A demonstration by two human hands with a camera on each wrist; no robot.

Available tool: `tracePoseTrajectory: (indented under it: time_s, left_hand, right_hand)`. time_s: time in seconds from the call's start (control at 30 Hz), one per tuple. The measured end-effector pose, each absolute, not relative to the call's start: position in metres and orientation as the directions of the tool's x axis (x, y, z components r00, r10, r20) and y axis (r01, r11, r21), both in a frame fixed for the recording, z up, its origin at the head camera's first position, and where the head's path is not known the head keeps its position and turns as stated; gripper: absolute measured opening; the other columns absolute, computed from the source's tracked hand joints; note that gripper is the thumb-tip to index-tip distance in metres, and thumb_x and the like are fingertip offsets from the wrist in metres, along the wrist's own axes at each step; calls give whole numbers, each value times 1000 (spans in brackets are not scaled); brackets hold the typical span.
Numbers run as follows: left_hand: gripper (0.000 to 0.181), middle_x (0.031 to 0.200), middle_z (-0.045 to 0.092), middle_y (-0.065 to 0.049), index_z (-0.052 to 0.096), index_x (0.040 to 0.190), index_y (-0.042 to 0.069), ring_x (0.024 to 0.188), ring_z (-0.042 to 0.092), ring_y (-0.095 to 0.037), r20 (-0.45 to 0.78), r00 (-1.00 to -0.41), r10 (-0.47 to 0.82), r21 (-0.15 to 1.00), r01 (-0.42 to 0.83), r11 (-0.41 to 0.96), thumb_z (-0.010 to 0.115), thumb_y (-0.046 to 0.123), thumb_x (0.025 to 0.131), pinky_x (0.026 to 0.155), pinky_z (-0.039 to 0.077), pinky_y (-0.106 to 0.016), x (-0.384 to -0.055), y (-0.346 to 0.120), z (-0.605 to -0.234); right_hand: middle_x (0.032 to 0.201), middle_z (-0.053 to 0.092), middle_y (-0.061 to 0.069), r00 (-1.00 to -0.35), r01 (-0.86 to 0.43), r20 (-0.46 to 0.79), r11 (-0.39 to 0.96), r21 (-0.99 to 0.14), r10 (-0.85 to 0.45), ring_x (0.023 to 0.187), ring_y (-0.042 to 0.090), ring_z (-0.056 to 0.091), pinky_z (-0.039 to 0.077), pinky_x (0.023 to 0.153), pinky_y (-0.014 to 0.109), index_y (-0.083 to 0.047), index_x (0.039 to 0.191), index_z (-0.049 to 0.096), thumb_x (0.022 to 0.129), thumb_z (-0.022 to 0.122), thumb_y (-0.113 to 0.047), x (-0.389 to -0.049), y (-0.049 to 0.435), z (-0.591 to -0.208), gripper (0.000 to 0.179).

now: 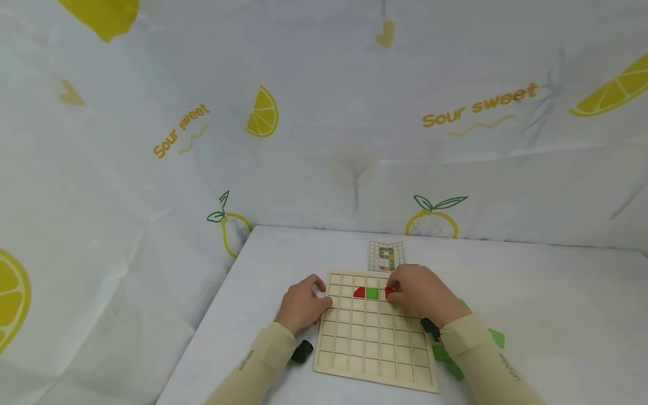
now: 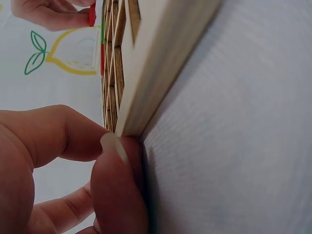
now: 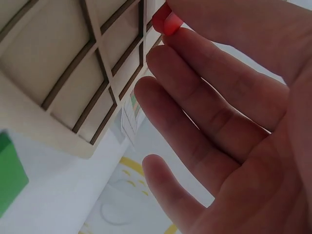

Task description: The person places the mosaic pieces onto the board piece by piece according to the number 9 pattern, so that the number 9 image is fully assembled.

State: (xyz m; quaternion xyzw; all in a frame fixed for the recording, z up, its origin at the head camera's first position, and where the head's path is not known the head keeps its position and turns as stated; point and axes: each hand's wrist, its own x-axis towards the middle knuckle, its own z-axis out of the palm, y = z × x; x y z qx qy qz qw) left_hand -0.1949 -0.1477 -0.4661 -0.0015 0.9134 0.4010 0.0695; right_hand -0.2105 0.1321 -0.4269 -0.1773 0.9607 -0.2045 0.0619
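"Start at the left. What's there?"

"The left hand (image 1: 302, 304), thumb and index finger pinching the left edge of a pale wooden grid board (image 1: 372, 337). A small black object (image 1: 302, 351) sits just beside that wrist, nearer the person."

"And where's the board?"

"Lying flat on the white table (image 1: 228, 315), between the two hands. In its second row from the far edge there's a red piece (image 1: 359, 292) with one rounded corner, then a green square (image 1: 372, 293) in the very next cell to the right."

"Anything beyond the board?"

"A printed card (image 1: 374, 261) with a small coloured grid pattern, near the far edge."

"Now the right hand?"

"The right hand (image 1: 417, 287) reaches in over the far right part of the board. Thumb and index finger pinch another red piece (image 1: 388, 292), a little right of the green square; its other fingers are spread. I can't tell whether that piece touches the board."

"And farthest right?"

"Loose green pieces (image 1: 498, 337) on the table, some partly hidden by the right sleeve (image 1: 486, 354)."
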Motion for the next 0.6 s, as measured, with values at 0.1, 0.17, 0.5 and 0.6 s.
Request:
tracePoseTrajectory:
  time_s: [0.1,0.17,0.5,0.6]
  left_hand:
    - [22,68,67,0,66,110,14,51,62,-13,-128,-990,52,729,-58,682,75,22,92,54,46,-30,-195,-147,-466]
    - [22,69,67,0,66,110,14,51,62,-13,-128,-990,52,728,-58,683,75,22,92,55,45,-30,-195,-147,-466]
    - [21,68,66,1,66,109,15,51,62,-13,-120,-992,50,719,-52,693,76,22,92,55,45,-30,-195,-147,-467]
    - [22,68,66,1,66,110,15,51,62,-13,-121,-991,49,719,-54,693,76,22,92,55,44,-30,-196,-148,-467]
  right_hand:
    - [94,75,-5,-932,-304,-55,856,-418,-358,89,13,67,60,84,41,-15,95,81,91,85,-16,-211,129,-429,6]
    - [94,75,-4,-933,-302,-56,858,-415,-356,88,13,66,60,83,41,-15,94,81,91,84,-16,-212,128,-430,5]
    - [88,73,-6,-932,-313,-47,864,-394,-359,81,11,61,57,79,38,-19,88,79,92,84,-17,-217,125,-437,6]
    - [88,73,-6,-931,-317,-47,868,-381,-361,80,11,61,57,78,38,-18,88,80,92,84,-18,-218,123,-439,6]
